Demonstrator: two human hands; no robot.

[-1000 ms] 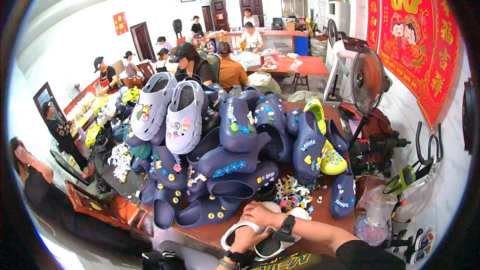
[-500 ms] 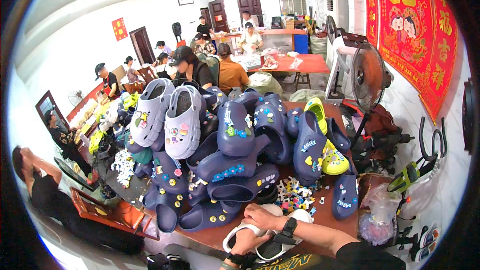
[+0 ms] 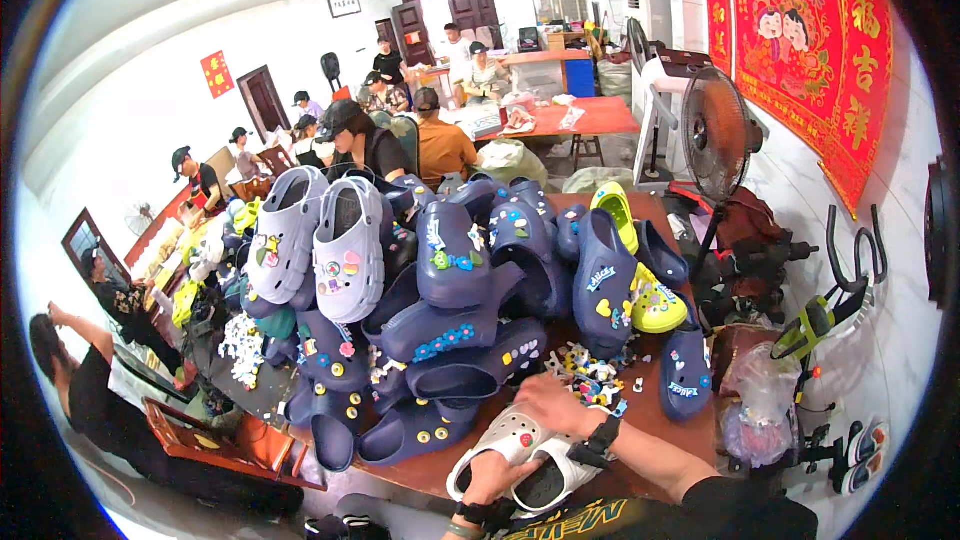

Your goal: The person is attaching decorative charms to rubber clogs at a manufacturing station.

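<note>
A pair of white clogs lies at the table's near edge. My left hand (image 3: 488,477) grips the left white clog (image 3: 499,434), its fingers reaching into the foot opening. A small red charm (image 3: 526,440) sits on that clog's perforated top. The other white clog (image 3: 556,478) rests beside it, close to my body. Over the clogs' toe end hovers my right hand (image 3: 556,406), near a heap of small colourful shoe charms (image 3: 590,368). Its fingers are blurred, and whether they pinch anything cannot be seen.
Navy clogs with charms (image 3: 455,330) are piled across the table ahead, with two pale lilac clogs (image 3: 349,250) on top. Yellow-green clogs (image 3: 656,306) lie at the right. A standing fan (image 3: 720,135) is beyond the table's right side. Several people work at tables behind.
My right hand has lifted off the white clog's toe and shifted toward the charms, uncovering the red charm. My left hand stays at the clog. The whole view has shifted slightly.
</note>
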